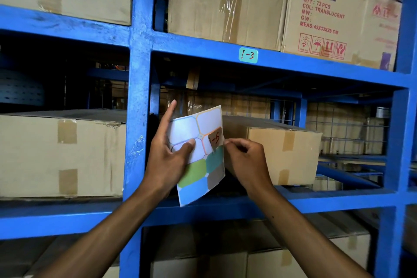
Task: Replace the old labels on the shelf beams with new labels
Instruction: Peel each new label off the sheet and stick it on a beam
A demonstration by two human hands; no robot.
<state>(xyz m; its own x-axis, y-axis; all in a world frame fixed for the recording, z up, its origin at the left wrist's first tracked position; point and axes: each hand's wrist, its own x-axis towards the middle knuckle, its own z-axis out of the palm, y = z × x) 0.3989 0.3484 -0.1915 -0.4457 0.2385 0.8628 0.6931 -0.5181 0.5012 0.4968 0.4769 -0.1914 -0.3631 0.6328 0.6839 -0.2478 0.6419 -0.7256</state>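
My left hand (168,156) holds a sticker sheet (198,171) in front of the blue rack, thumb pressed on its face and index finger pointing up. The sheet has several blank white outlines at the top and green, teal, grey and light-blue labels lower down. My right hand (244,160) pinches the edge of an orange label (215,139) with red handwriting, partly lifted from the sheet. A teal label reading "I-3" (248,55) sticks on the upper shelf beam (316,62). The lower beam (327,198) runs behind my wrists.
Cardboard boxes fill the rack: one at left (61,153), one behind my right hand (286,153), a printed one on the top shelf (322,13). A blue upright (137,97) stands left of the sheet. More boxes sit on the bottom level.
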